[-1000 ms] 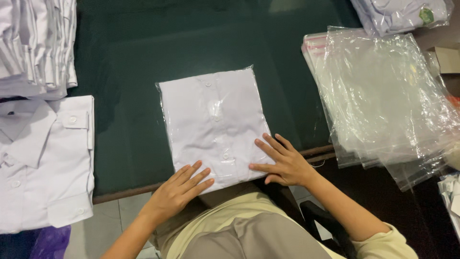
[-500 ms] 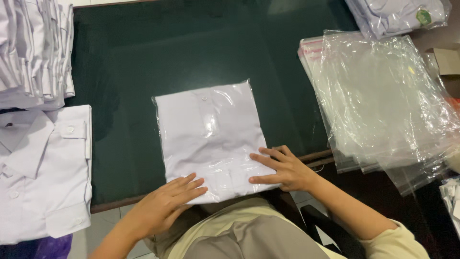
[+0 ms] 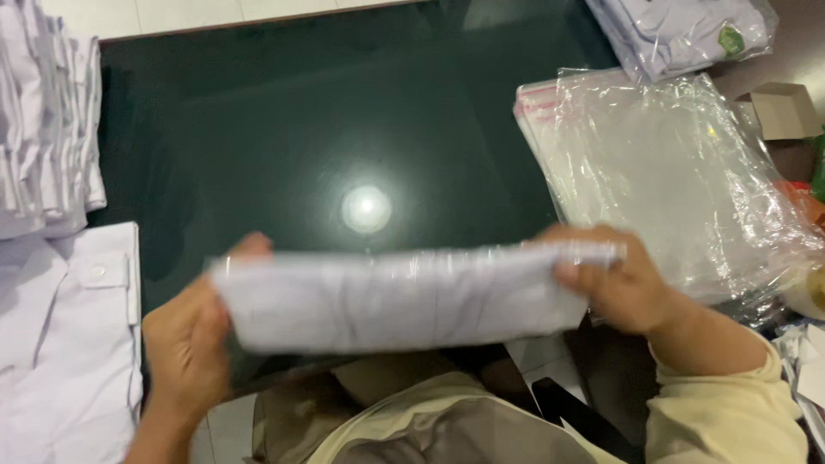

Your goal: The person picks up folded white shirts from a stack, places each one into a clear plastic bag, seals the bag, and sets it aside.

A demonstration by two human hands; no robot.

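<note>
One bagged shirt is up off the table, held level between both hands over the near edge, motion-blurred. Left hand is curled round its left end, thumb on top, fingers underneath. Right hand is clamped on the right end the same way, fingers wrapped over the edge.

The rest: one stack of clear bags on the right, too many sheets to count. One pile of packed shirts at top right. One folded stack of white shirts at top left, and one loose white shirt lying flat below it. One small cardboard box at the far right.
</note>
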